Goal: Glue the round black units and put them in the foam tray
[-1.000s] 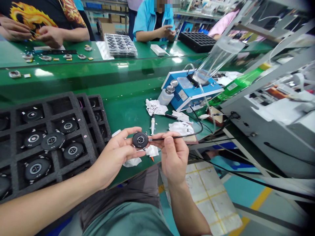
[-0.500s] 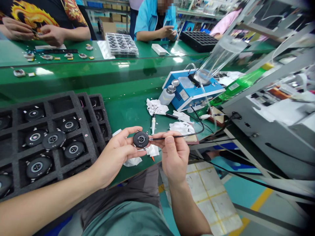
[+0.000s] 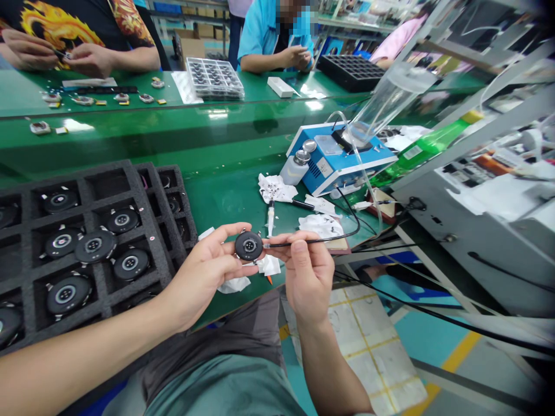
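Up top, the co-worker's dragon-print shirt (image 3: 73, 23) gets sliced off by the frame! Over left, the black foam tray (image 3: 26, 260) runs out past the edge. The specks on the crumpled wipe (image 3: 272, 188) are too small to call, the cable tip (image 3: 265, 245) at the black disc (image 3: 248, 245) is tiny, and the far-right white machine (image 3: 489, 242) goes soft and blurred.

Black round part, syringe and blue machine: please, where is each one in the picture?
Black round part (image 3: 248, 245), head view, its centre face.
Syringe (image 3: 270, 219), head view, its barrel.
Blue machine (image 3: 311, 164), head view, its front side.
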Available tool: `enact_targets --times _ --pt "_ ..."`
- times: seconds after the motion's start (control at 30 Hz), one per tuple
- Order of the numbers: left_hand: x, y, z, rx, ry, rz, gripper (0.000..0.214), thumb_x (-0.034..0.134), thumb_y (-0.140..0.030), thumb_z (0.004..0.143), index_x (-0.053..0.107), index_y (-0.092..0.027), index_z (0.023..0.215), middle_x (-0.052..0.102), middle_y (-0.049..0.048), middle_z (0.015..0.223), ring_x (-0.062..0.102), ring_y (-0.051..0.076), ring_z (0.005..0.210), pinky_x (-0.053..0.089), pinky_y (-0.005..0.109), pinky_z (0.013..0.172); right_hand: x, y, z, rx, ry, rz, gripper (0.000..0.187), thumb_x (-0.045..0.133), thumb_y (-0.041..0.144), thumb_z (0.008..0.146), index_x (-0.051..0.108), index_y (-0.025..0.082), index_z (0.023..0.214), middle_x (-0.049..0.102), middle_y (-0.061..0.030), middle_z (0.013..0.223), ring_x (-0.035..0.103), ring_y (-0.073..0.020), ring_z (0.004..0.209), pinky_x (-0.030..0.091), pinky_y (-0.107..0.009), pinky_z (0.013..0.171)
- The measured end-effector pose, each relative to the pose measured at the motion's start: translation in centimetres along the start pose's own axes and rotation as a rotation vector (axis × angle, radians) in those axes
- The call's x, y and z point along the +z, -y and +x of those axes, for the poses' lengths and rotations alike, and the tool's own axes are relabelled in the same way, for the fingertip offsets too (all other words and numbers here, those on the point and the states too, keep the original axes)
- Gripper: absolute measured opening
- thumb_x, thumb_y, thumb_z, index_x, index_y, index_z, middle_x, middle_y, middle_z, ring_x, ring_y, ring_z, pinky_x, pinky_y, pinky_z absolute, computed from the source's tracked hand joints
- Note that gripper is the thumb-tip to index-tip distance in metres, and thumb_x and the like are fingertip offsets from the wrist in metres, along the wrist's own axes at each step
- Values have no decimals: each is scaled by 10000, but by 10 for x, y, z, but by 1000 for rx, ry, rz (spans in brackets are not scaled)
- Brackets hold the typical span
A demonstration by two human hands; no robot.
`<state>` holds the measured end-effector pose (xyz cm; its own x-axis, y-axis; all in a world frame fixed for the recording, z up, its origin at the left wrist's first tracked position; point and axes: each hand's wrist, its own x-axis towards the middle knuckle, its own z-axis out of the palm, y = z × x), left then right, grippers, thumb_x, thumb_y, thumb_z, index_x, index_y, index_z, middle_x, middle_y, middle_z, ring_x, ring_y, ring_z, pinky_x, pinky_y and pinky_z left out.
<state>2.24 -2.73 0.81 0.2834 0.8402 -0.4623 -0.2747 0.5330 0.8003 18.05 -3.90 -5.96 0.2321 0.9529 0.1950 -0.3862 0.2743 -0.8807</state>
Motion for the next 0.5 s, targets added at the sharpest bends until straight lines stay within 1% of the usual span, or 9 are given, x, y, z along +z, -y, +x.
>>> enact_targets --times 0.1,0.3,0.5 --pt "0 0 1 -2 0 0 537 693 -87 751 603 -181 1271 779 77 1100 725 203 987 562 382 980 0 1 0 6 -5 -10 114 564 294 1021 639 226 969 785 -15 930 781 -191 865 675 -383 774" --pt "0 0 1 -3 3 7 537 682 -87 763 595 -181 1285 780 73 1101 727 194 984 562 369 981 0 1 -1 -10 5 -5 111 562 276 1023 648 226 972 781 -12 938 777 -187 875 672 -375 777" --pt "0 0 0 -1 8 9 541 687 -86 757 595 -185 1281 781 69 1100 726 197 998 562 365 982 0 2 -1 1 -2 -19 118 568 302 1020 644 226 972 782 -18 942 775 -193 882 672 -388 782"
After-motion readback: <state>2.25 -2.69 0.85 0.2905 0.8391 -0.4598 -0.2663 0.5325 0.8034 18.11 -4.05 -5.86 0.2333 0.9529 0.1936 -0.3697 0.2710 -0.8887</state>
